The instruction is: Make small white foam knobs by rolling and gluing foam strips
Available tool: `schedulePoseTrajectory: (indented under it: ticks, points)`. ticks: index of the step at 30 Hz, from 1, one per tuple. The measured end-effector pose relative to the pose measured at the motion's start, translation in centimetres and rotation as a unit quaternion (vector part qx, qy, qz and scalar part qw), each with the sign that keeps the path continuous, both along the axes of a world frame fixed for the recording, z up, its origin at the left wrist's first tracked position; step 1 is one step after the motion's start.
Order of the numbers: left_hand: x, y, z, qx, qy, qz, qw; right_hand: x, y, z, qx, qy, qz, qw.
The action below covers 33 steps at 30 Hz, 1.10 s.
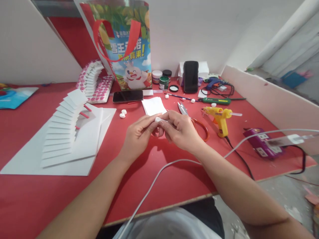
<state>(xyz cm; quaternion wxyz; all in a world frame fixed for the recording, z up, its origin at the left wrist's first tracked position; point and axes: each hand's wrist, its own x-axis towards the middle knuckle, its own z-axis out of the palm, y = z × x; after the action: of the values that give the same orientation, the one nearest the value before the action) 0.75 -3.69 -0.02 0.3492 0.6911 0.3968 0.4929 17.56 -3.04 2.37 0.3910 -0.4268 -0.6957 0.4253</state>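
Note:
Between the fingertips of both hands is a small white rolled strip (157, 119), apparently paper, with its coiled end facing up. My left hand (137, 135) pinches it from the left, thumb against the coil. From the other side my right hand (183, 131) grips the strip's tail, fingers curled. Just beyond my hands lies a stack of white paper squares (154, 105). Scissors (183, 108) with orange handles rest right behind my right hand, partly hidden by it. Two small white rolls (123, 114) sit to the left, and several similar bits lie farther back.
A fan of white cards (61, 132) stands on white sheets at left. Behind are a phone (128, 96), a gift bag (132, 49) and paint jars (163, 82). A yellow glue gun (220, 119) lies right. A white cable (159, 174) crosses the red table (174, 186) under my right forearm.

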Motion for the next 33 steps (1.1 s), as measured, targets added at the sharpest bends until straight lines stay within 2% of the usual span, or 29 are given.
schedulePoseTrajectory:
  ticks: [5, 9, 11, 14, 17, 23, 27, 30, 33]
  points:
    - [0.3, -0.2, -0.2, 0.052, 0.050, 0.046, 0.996, -0.2, 0.0, -0.3, -0.014, -0.007, -0.017, 1.000]
    - [0.4, -0.2, -0.3, 0.084, 0.095, 0.088, 0.988, -0.5, 0.2, 0.0, -0.114, 0.059, -0.006, 0.992]
    - [0.4, -0.2, -0.3, 0.081, 0.094, 0.105, 0.987, -0.4, 0.6, 0.1, -0.206, 0.119, 0.018, 0.971]
    - [0.3, 0.0, -0.2, 0.052, 0.066, 0.101, 0.991, -0.1, 1.4, 0.2, -0.334, 0.211, 0.050, 0.917]
    - [0.2, 0.1, -0.2, 0.020, 0.050, 0.085, 0.995, 0.1, 1.8, 0.0, -0.378, 0.251, 0.062, 0.889]
    - [0.2, 0.1, -0.2, 0.034, 0.063, 0.082, 0.994, 0.0, 1.5, -0.4, -0.349, 0.259, 0.063, 0.898]
    - [0.4, 0.0, -0.2, 0.022, 0.053, 0.088, 0.994, 0.1, 1.4, -0.3, -0.304, 0.227, 0.081, 0.922]
    - [0.5, -0.1, -0.2, -0.024, 0.021, 0.097, 0.995, 0.0, 1.2, -0.3, -0.216, 0.133, 0.063, 0.965]
    - [0.6, -0.3, -0.1, -0.064, -0.006, 0.109, 0.992, -0.2, 1.0, -0.5, -0.070, -0.008, -0.001, 0.997]
